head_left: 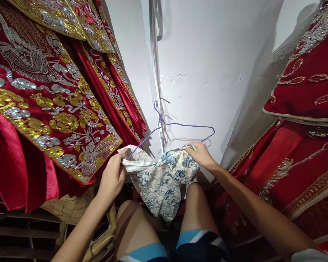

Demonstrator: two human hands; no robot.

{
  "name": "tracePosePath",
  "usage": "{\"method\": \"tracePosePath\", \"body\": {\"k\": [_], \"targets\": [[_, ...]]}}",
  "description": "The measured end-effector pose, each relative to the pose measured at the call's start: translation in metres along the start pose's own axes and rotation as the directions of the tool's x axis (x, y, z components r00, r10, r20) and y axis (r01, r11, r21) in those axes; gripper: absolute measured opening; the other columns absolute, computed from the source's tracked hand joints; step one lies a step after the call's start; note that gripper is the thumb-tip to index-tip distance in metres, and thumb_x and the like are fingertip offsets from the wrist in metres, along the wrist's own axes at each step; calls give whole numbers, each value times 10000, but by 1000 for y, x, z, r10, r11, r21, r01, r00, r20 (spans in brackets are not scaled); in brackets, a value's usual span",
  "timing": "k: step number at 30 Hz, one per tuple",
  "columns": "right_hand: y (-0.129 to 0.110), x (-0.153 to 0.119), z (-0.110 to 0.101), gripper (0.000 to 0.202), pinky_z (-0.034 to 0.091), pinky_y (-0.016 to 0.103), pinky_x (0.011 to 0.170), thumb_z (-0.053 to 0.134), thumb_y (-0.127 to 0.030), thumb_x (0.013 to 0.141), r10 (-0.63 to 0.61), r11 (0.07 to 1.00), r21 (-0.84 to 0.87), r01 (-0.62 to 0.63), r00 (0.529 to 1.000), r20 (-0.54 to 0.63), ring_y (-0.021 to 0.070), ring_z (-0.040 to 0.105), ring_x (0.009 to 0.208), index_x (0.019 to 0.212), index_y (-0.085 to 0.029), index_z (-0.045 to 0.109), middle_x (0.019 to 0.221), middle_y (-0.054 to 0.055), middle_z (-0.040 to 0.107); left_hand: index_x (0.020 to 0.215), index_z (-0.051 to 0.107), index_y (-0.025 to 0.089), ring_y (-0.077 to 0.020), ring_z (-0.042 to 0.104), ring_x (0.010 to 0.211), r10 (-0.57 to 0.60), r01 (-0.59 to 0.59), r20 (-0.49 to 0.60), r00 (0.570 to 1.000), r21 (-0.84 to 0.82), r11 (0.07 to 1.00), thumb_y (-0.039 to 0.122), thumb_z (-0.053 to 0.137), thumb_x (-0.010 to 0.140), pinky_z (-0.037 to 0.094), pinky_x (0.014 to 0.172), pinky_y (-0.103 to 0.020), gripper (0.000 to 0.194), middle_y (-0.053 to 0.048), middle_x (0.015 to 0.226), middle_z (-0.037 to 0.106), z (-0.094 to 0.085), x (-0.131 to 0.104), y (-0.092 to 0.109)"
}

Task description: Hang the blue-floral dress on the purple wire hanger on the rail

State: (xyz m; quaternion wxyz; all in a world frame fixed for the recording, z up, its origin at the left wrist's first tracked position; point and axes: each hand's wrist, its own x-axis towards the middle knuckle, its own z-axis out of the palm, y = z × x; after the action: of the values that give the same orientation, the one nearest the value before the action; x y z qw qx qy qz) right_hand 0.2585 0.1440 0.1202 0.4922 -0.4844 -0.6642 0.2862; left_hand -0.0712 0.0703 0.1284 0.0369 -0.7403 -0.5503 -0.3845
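Note:
A patterned garment (164, 182) in white, blue and yellow hangs in front of my knees, stretched between both hands. My left hand (113, 173) pinches its white-edged left side, close to the lower left arm of a purple wire hanger (190, 125). The top right edge of the cloth is gripped by my right hand (200, 154), just under the hanger's right end. One arm of the hanger reaches into the garment's opening at the left. Its hook points up beside a thin pole. The fingertips are partly hidden by cloth.
Red embroidered costumes with gold and silver sequins (65, 122) hang on the left. More red beaded garments (303, 94) hang on the right. A white wall (207, 65) with a thin upright pole (154, 54) stands ahead. Bamboo furniture (101, 245) is at the lower left.

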Motion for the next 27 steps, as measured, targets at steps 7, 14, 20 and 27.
{"method": "tracePosePath", "body": {"k": [7, 14, 20, 27], "targets": [[-8, -26, 17, 252, 303, 259, 558, 537, -315, 795, -60, 998, -24, 59, 998, -27, 132, 409, 598, 579, -196, 489, 580, -28, 407, 1189, 454, 211, -272, 567, 1253, 45, -73, -171, 984, -159, 985, 322, 534, 933, 455, 1024, -410, 291, -168, 1437, 516, 15, 44, 39], [-2, -11, -35, 910, 435, 281, 619, 606, -179, 711, -70, 996, 29, 85, 939, -338, 165, 540, 635, 1568, -225, 307, 794, -9, 655, 1181, 518, 175, -254, 587, 1083, 43, -49, -251, 967, -18, 999, 368, 557, 928, 473, 952, -379, 320, -115, 1154, 597, 19, 53, 34], [-4, 15, -87, 343, 484, 333, 798, 604, -163, 701, -120, 991, -73, 115, 990, -77, 241, 649, 900, 993, -164, 783, 916, 66, 743, 1184, 512, 181, -236, 599, 1048, 68, -81, -291, 954, -33, 996, 359, 549, 941, 476, 933, -367, 303, -106, 1158, 606, 15, 50, 28], [-52, -6, -109, 326, 383, 261, 478, 769, -433, 755, 101, 979, 110, -170, 881, 462, 141, 530, 486, 596, -158, 695, 564, 19, 618, 938, 515, 213, -191, 586, 831, -97, 60, -248, 964, -152, 987, 415, 536, 936, 459, 807, -316, 203, -29, 896, 610, -2, 71, 14]]}}
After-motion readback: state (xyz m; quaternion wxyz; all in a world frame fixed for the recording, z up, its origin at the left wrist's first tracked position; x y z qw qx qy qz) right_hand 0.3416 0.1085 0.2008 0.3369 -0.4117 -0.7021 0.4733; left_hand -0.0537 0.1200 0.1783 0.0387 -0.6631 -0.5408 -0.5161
